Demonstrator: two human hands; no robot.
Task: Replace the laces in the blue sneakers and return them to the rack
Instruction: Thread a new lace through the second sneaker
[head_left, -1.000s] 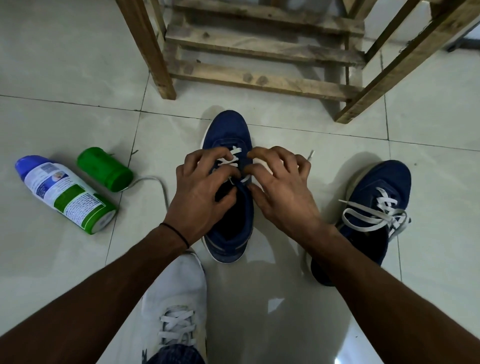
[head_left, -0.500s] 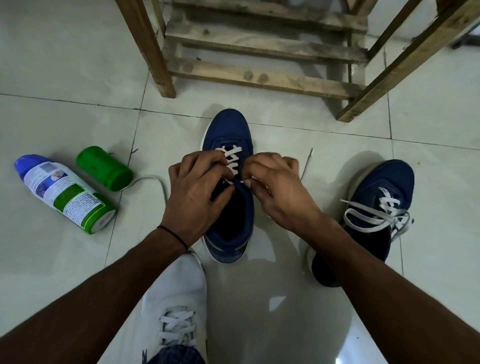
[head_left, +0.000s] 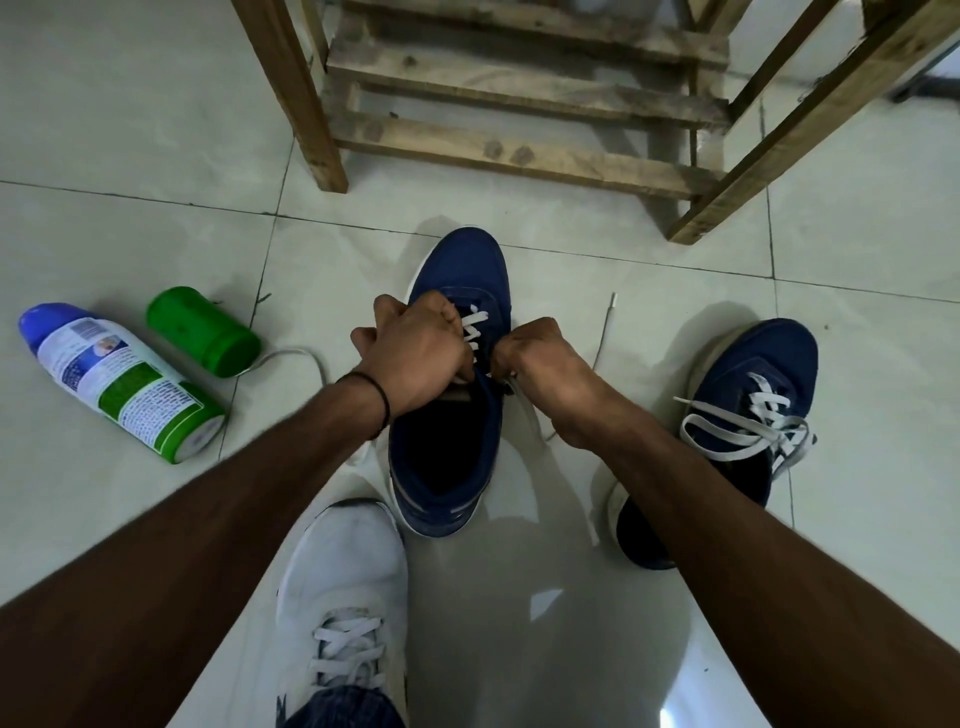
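Looking past the person's forearms, the biggest thing here is the wooden rack (head_left: 519, 150), its top cut off, so I cannot tell what its shelves hold. Both blue sneakers are on the tiled floor in front of it. The middle sneaker (head_left: 457, 270) points toe-first at the rack and is laced only across its lower eyelets. The second sneaker (head_left: 758, 358) lies well apart to the right, laced, with loose loops spilling over its side.

The left hand (head_left: 415, 353) is curled into a fist over the left eyelet row, and the right hand (head_left: 540, 364) is curled tight just beside it. Each seems to be clamped on the lace (head_left: 475, 325), though the fingertips are tucked under and I cannot make out the actual pinch.

I'd judge the shoe light and soft-walled, so it will likely collapse or slide on the glossy tile. It is better steadied at the eyelet edge or heel. The flat lace is limp, so I would grip it near the stiff tip (head_left: 613, 297), which lies on the floor to the right. The other tail runs left behind a green cap (head_left: 202, 332), and its end is hidden. The cap lies beside a spray can (head_left: 119, 384) whose label is too small to read.
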